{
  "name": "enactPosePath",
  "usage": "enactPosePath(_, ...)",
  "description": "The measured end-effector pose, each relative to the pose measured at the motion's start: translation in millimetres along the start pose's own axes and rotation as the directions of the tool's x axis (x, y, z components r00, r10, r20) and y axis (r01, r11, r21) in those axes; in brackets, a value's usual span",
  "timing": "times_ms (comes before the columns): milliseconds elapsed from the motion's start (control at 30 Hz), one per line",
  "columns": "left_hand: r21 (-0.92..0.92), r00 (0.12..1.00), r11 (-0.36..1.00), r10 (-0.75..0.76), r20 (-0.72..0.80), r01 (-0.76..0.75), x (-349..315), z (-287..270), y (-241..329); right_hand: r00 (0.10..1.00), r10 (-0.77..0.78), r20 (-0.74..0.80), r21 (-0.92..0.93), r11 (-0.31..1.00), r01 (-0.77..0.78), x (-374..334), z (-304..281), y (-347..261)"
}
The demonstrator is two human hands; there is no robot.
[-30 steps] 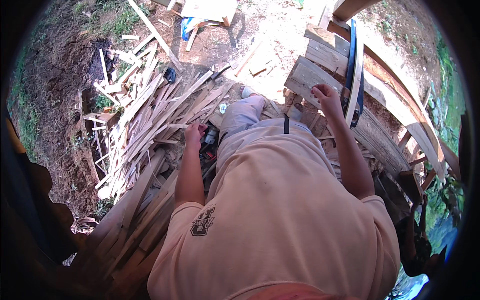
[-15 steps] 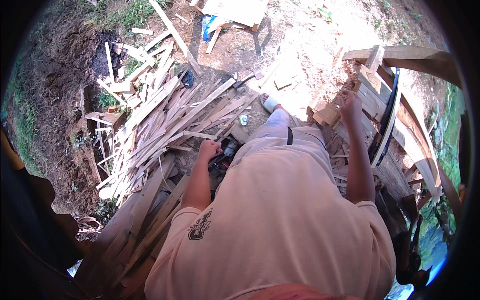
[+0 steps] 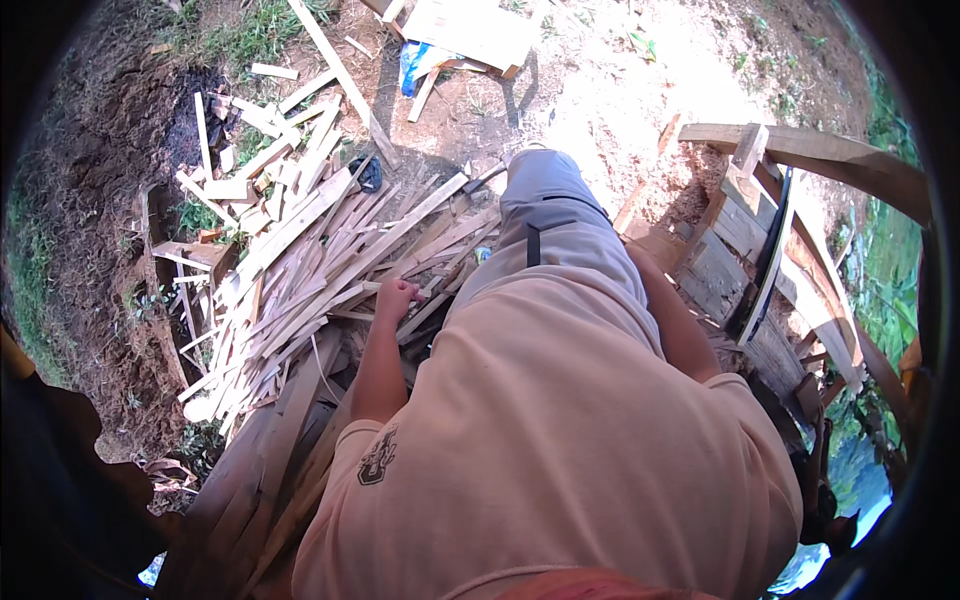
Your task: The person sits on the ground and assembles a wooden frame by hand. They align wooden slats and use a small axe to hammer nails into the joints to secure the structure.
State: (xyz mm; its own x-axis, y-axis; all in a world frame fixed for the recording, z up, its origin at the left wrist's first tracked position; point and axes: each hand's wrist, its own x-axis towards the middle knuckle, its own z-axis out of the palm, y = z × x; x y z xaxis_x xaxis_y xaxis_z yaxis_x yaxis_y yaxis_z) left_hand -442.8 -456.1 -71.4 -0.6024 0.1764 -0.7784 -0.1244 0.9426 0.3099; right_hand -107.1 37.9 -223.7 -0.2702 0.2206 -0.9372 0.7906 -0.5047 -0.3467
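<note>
My left hand is curled closed over the right edge of a loose pile of wood strips. What lies inside its fingers, if anything, is hidden from me. My right forearm runs down along my raised thigh. The hand at its end is hidden behind the leg, so its fingers do not show. Just past it stand weathered grey boards.
Long thick planks lie at the lower left. A curved timber and a long dark blade-like strip stand at the right. Farther off are a pale board and a blue plastic bag.
My right hand has dropped from above the boards to behind my leg. The leg has risen, covering the slipper and most of the axe. My left hand has shifted slightly left.
</note>
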Motion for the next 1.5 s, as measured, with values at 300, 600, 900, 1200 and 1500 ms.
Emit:
enactPosePath(300, -0.051, 0.988, 0.99, -0.136, -0.069, 0.132, 34.6, -28.3, -34.6, 0.975, 0.151, -0.162, -0.328, 0.924, -0.197, 32.0, -10.2, -21.2)
enactPosePath(600, 0.028, 0.999, 0.999, -0.02, -0.03, 0.021, 179.0, -156.2, 78.0, 0.964, 0.233, -0.126, -0.139, 0.958, -0.25, 101.9, 46.7, -112.4)
enactPosePath(900, -0.175, 0.934, 0.952, 0.19, -0.303, -0.25, 274.6, -245.7, 247.0, 0.983, -0.146, -0.115, -0.137, 0.982, 0.13, 138.9, 92.0, -372.5)
enactPosePath(1200, -0.217, 0.966, 0.942, 0.259, -0.019, -0.257, 335.6, -266.6, 354.6, 0.952, 0.101, -0.289, 0.235, 0.971, -0.032, 135.2, 103.6, -284.5)
enactPosePath(1500, -0.013, 0.781, 0.857, 0.477, 0.403, -0.516, 449.6, -197.6, 393.8, 0.86, 0.486, -0.154, 0.225, 0.865, -0.448, 51.8, 225.9, -83.3)
